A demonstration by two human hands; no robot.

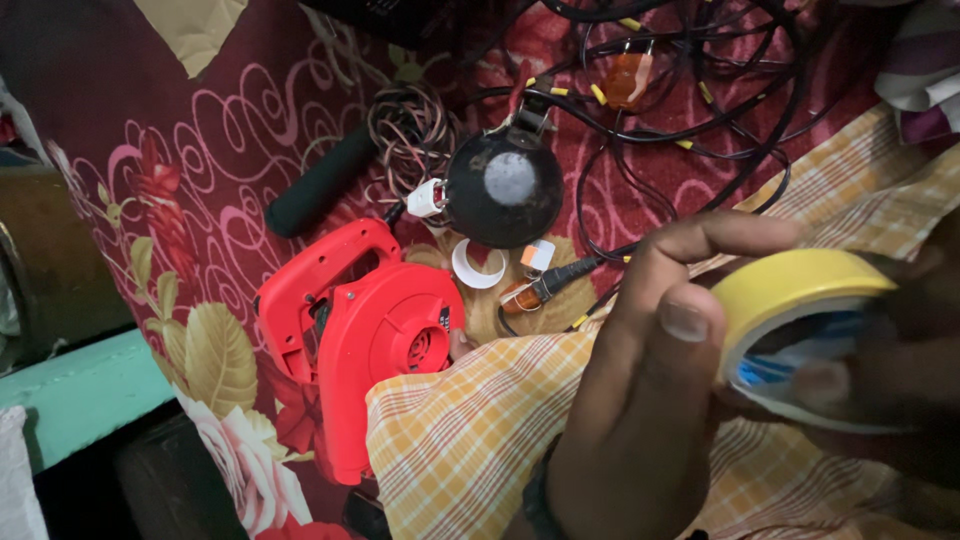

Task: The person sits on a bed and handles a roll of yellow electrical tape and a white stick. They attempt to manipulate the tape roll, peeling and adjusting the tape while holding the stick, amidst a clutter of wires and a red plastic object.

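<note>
Red flowered cloth carries a red blower, black round lamp and tangled black cables. Left hand and right hand both pinch a yellow tape roll above a checked lap. Risk: loose end re-sticking, since the grip covers the rim

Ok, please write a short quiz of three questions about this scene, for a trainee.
1. True or false: the hands hold a yellow tape roll.
2. What colour is the blower? A green, B red, C white.
3. What lies just above the white ring?

Key: 1 true, the left hand and right hand both grip it. 2 B. 3 the black round object.
</note>
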